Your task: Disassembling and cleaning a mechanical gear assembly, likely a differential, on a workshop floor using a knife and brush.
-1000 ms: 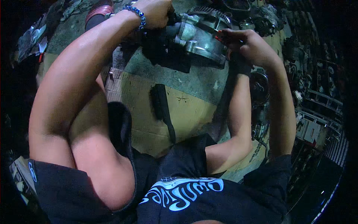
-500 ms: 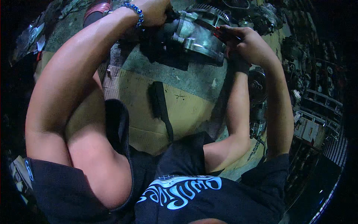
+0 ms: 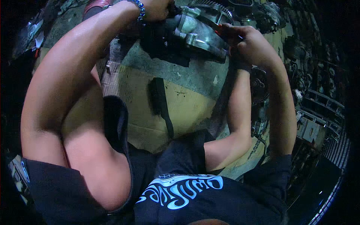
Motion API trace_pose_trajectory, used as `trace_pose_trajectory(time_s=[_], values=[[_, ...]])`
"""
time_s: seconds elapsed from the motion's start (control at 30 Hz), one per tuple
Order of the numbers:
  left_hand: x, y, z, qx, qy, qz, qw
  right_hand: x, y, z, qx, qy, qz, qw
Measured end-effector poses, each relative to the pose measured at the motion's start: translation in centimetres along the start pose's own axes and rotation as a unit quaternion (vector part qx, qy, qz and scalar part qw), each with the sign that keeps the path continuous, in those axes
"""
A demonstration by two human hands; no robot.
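The metal casing (image 3: 204, 33) sits at the top centre of the frame. Your right hand (image 3: 245, 43) grips a slim tool (image 3: 209, 22) over it; your left hand (image 3: 157, 9) curls beside its dark end, though whether it grips anything, I cannot tell.

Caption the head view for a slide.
Left hand and right hand at a geared metal housing, the right holding a slim tool; a dark brush lies on cardboard.

At the upper centre, the gear housing (image 3: 200, 32) lies between the left hand (image 3: 156, 11) and right hand (image 3: 249, 43). Below it, a brush (image 3: 161, 96) rests on cardboard (image 3: 137, 99); machine parts (image 3: 311, 131) lie at right.
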State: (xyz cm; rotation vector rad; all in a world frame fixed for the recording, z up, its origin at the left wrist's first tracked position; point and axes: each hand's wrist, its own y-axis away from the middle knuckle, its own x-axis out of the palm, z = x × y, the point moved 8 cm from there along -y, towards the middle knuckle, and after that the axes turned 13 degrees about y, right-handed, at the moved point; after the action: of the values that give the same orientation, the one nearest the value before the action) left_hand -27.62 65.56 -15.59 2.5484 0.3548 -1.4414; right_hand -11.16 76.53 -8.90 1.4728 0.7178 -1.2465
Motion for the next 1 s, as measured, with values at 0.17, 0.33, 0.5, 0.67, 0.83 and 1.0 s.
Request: trace_pose_trajectory(time_s=[0.17,0.33,0.5,0.67,0.83,1.0], values=[[-0.2,0.4,0.0,-0.021,-0.015,0.004,1.0,-0.1,-0.5,-0.1,0.082,0.02,0.04,0.996],[0.0,0.2,-0.1,-0.005,0.0,0.011,1.0,-0.6,-0.5,0.5,-0.023,0.107,-0.043,0.993],[0.1,0.0,0.4,-0.013,-0.001,0.019,1.0,-0.4,-0.6,1.0,0.013,0.069,-0.005,0.997],[0.2,-0.1,0.1,-0.011,0.017,0.026,0.999,-0.2,-0.4,0.6,-0.019,0.107,-0.032,0.994],[0.0,0.2,-0.2,0.029,0.019,0.003,0.999,0.4,-0.4,0.5,-0.035,-0.064,0.027,0.997],[0.1,0.2,0.0,-0.018,-0.01,0.019,1.0,1.8,-0.1,-1.7,0.057,-0.077,0.051,0.994]])
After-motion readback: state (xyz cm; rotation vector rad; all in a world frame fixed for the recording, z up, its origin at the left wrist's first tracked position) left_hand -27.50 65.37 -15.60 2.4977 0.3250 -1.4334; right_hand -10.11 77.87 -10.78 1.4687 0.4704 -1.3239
